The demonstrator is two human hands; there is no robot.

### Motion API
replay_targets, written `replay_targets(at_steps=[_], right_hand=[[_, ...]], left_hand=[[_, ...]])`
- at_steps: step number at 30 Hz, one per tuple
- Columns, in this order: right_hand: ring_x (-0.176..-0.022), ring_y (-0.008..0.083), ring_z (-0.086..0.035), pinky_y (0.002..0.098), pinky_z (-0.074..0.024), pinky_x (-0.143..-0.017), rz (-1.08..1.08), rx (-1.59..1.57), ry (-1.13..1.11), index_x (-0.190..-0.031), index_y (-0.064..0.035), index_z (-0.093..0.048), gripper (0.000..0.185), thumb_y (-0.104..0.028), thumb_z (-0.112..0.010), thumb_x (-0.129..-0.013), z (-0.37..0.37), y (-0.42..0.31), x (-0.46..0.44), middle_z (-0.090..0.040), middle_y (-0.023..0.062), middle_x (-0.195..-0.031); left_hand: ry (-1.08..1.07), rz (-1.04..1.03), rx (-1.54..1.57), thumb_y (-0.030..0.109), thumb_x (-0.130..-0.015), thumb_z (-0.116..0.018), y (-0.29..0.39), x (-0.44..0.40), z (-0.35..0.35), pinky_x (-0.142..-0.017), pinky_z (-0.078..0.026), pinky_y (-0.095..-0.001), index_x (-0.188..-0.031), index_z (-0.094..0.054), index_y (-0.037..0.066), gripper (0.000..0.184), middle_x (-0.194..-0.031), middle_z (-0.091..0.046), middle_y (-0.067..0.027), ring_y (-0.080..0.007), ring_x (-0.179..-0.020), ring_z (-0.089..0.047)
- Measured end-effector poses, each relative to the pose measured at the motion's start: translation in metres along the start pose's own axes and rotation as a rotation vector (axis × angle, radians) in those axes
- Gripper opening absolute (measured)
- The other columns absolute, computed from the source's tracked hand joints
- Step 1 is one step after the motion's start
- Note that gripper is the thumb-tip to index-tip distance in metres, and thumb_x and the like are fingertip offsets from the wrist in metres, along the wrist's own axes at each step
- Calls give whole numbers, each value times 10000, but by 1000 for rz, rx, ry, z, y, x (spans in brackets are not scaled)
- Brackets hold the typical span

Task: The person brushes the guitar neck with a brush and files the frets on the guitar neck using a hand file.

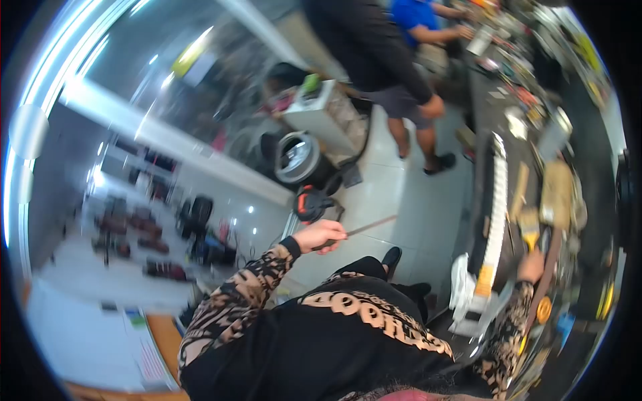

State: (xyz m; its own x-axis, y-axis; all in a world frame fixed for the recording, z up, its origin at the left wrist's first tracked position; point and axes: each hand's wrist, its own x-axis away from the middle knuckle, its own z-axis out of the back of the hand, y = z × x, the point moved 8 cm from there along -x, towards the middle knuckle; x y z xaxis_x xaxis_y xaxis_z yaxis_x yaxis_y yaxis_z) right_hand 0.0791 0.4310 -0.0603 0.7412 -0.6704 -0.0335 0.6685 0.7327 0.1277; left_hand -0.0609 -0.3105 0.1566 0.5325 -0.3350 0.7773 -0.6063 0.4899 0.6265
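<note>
My left hand [322, 236] is closed around the dark handle of a long, thin tool [366, 228]; its narrow brown shaft points away to the right over the floor, and its exact kind is unclear. On the bench at the right, my right hand [531, 266] is closed at the lower end of a paintbrush [529, 229] with pale bristles and a yellow handle. Its fingers are small and partly blurred. Just left of that hand lies a long white ribbed strip [495, 212] with a yellow-orange end.
A cluttered bench [481, 127] runs along the right, with a tan block-like object [556, 194] and an orange ring [544, 309] on it. Two people stand farther ahead, one in a dark top [361, 47], one in blue [413, 20]. A round bin [297, 158] stands on the tiled floor.
</note>
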Motion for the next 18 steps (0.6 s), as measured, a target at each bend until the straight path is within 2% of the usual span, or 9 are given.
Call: replay_targets(at_steps=[3, 4, 6, 10, 11, 12, 13, 16, 18], right_hand=[[-1092, 335, -764, 533, -633, -887, 8, -41, 9, -1226, -98, -662, 236, -300, -687, -1105, 12, -7, 5, -749, 108, -1165], [-1106, 353, -755, 537, -628, -836, 47, 72, 66, -1226, -125, -666, 192, -273, -586, -1134, -14, 2, -9, -733, 107, -1120], [-1143, 426, -763, 580, -606, -969, 38, 13, -50, -1307, -88, -664, 342, -301, -718, -1045, -16, 8, -26, -782, 189, -1239], [-1146, 514, -754, 528, -583, -1020, -54, -420, -81, -1316, 21, -648, 461, -361, -722, -1069, -9, 26, -43, -803, 298, -1227], [-928, 378, -778, 462, -598, -862, -10, -698, -92, -1235, 26, -682, 417, -353, -750, -1076, -38, 36, -60, -798, 222, -1028], [-751, 203, -687, 375, -540, -697, -119, -998, -255, -1197, 18, -721, 352, -311, -765, -1078, 32, 12, -31, -728, 105, -870], [-662, 112, -599, 316, -471, -612, 109, -1131, -192, -1229, 5, -756, 300, -264, -737, -1098, 60, -2, -30, -672, 20, -813], [-892, 90, -665, 280, -516, -779, -188, -1476, -169, -1277, -3, -789, 280, -210, -729, -1097, 125, -10, 8, -785, 19, -1045], [-858, 76, -647, 273, -509, -760, -195, -1580, -3, -1269, -36, -792, 285, -263, -762, -1099, 152, -4, 28, -769, -5, -1010]], left_hand=[[62, -12, 66, 280, -1142, -702, -29, 9, -7, -459, -392, -268, -1200, -697, 69, 218, -786, -662, -12, -82, -537, -549], [77, -30, 87, 280, -1143, -702, -26, 11, -16, -460, -392, -268, -1200, -697, 69, 219, -785, -662, -11, -82, -538, -549], [97, -82, 178, 278, -1144, -700, -32, 12, -25, -461, -395, -269, -1203, -695, 68, 218, -781, -660, -9, -82, -539, -550], [88, -184, 379, 268, -1145, -693, -25, -11, -37, -465, -404, -278, -1201, -691, 69, 207, -769, -652, -16, -89, -533, -546], [80, -196, 426, 265, -1145, -692, -18, -14, -41, -465, -406, -281, -1198, -690, 71, 201, -765, -650, -21, -92, -530, -543], [79, -195, 470, 261, -1143, -690, -12, -19, -43, -464, -406, -292, -1191, -684, 81, 187, -773, -647, -34, -103, -537, -539], [98, -206, 506, 244, -1142, -677, -9, -27, -44, -460, -396, -297, -1185, -680, 88, 162, -776, -626, -31, -111, -545, -524], [116, -210, 348, 228, -1136, -654, 25, -39, -45, -455, -381, -278, -1205, -683, 81, 164, -781, -590, 7, -94, -550, -501], [108, -222, 259, 250, -1156, -657, 34, -56, -45, -456, -390, -278, -1225, -664, 70, 192, -779, -598, -1, -100, -537, -510]])
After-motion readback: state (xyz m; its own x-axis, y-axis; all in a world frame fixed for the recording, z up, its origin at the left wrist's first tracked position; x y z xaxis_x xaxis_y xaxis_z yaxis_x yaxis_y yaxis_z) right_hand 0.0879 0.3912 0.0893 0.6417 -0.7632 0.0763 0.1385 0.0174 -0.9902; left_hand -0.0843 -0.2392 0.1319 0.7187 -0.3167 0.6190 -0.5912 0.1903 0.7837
